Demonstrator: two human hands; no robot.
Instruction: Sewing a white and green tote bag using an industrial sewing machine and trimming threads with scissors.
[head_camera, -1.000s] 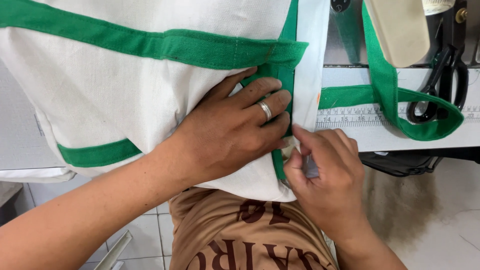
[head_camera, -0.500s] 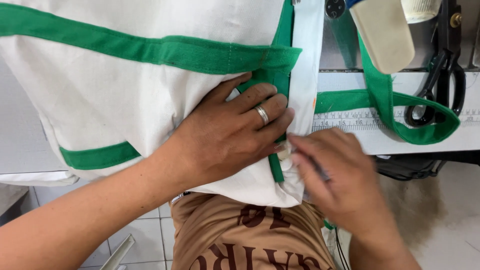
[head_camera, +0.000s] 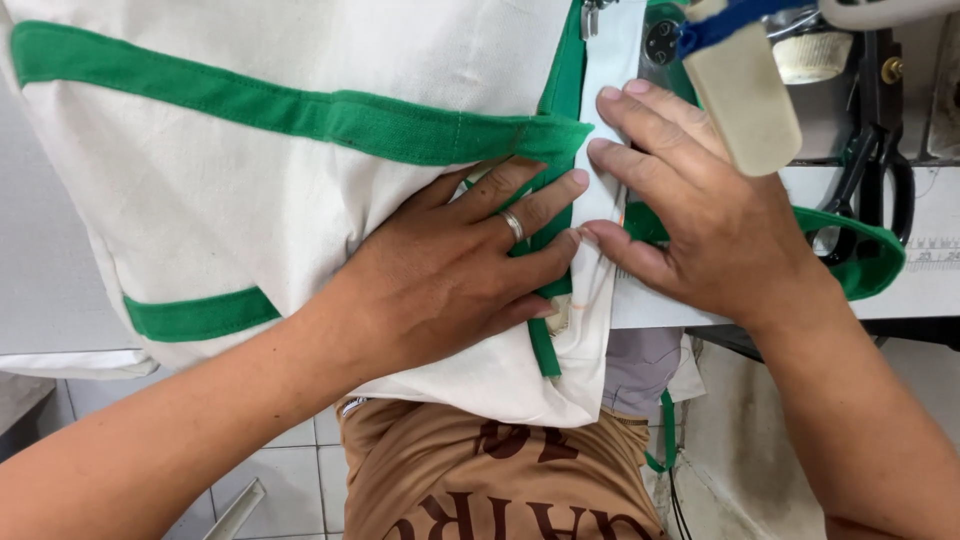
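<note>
Keep your left hand (head_camera: 450, 275) and right hand (head_camera: 700, 220), fingers flat and released, pressing the green trim (head_camera: 556, 215) smooth against the white fabric (head_camera: 250, 200)

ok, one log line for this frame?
left hand: flat on white cloth bag with green trim | right hand: pressing bag edge by sewing machine | black scissors: idle

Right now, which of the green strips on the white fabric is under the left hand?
The vertical green strip along the fabric's right edge: the left hand presses on it. The long diagonal strip and short lower strip lie untouched.
</note>
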